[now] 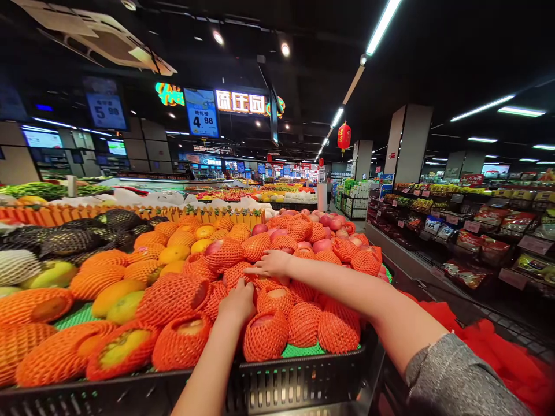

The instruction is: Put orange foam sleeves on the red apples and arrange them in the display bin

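A heap of red apples, many in orange foam nets, fills the black crate (303, 375) in front of me. My right hand (273, 264) reaches in from the right and lies over the netted apples, its fingers stretched leftward and apart. Below and left of it is my left hand (238, 303), its fingers curled down among the fruit; what they hold, if anything, is hidden. A netted apple (236, 273) lies just beyond the left fingertips. Nearer the crate's front edge sit another netted apple (265, 335) and a second one (339, 326).
Mangoes (124, 297) in orange nets lie to the left, with dark netted fruit (69, 242) behind them. An orange picket divider (208, 215) runs behind the fruit. Shelves of packaged goods (489, 216) line the right side. Red cloth or plastic (489, 346) lies at lower right.
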Demonstrator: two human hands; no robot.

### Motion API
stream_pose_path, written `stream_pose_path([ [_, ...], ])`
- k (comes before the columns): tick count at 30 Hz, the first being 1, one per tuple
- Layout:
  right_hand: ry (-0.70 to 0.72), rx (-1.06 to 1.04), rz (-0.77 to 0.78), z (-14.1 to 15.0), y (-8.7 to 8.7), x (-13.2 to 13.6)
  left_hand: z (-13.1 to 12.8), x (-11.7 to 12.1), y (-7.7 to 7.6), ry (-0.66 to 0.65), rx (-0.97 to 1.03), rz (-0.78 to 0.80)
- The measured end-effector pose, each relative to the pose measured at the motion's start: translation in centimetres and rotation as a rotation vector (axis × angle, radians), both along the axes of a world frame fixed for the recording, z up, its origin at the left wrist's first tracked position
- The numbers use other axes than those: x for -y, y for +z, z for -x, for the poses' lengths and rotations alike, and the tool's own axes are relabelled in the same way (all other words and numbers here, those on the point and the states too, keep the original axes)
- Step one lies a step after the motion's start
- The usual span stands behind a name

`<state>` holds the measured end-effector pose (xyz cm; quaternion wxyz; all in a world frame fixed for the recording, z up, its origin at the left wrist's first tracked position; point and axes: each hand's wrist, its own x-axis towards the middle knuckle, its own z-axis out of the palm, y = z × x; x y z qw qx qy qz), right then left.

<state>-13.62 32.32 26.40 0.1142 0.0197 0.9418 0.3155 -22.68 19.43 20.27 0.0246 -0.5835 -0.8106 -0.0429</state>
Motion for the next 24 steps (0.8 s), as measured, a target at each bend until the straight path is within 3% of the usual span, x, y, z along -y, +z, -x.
stream_pose_path([
  [5, 0.056, -0.029, 0.023, -1.5, 1.4, 0.3, -0.3, -0.5, 0.2, 0.031, -0.055, 0.007],
  [11, 0.061, -0.167, 0.154, -4.2, 3.0, -0.6, -0.9, -1.5, 0.0, 0.062, -0.154, -0.019],
  [17, 0.077, -0.193, 0.26, -4.7, 2.8, -1.4, -1.7, -2.5, -0.6, 0.093, -0.222, -0.034],
  [24, 0.078, -0.226, 0.317, -5.3, 3.0, -2.2, -0.3, -2.3, -0.6, -0.008, -0.153, -0.052],
])
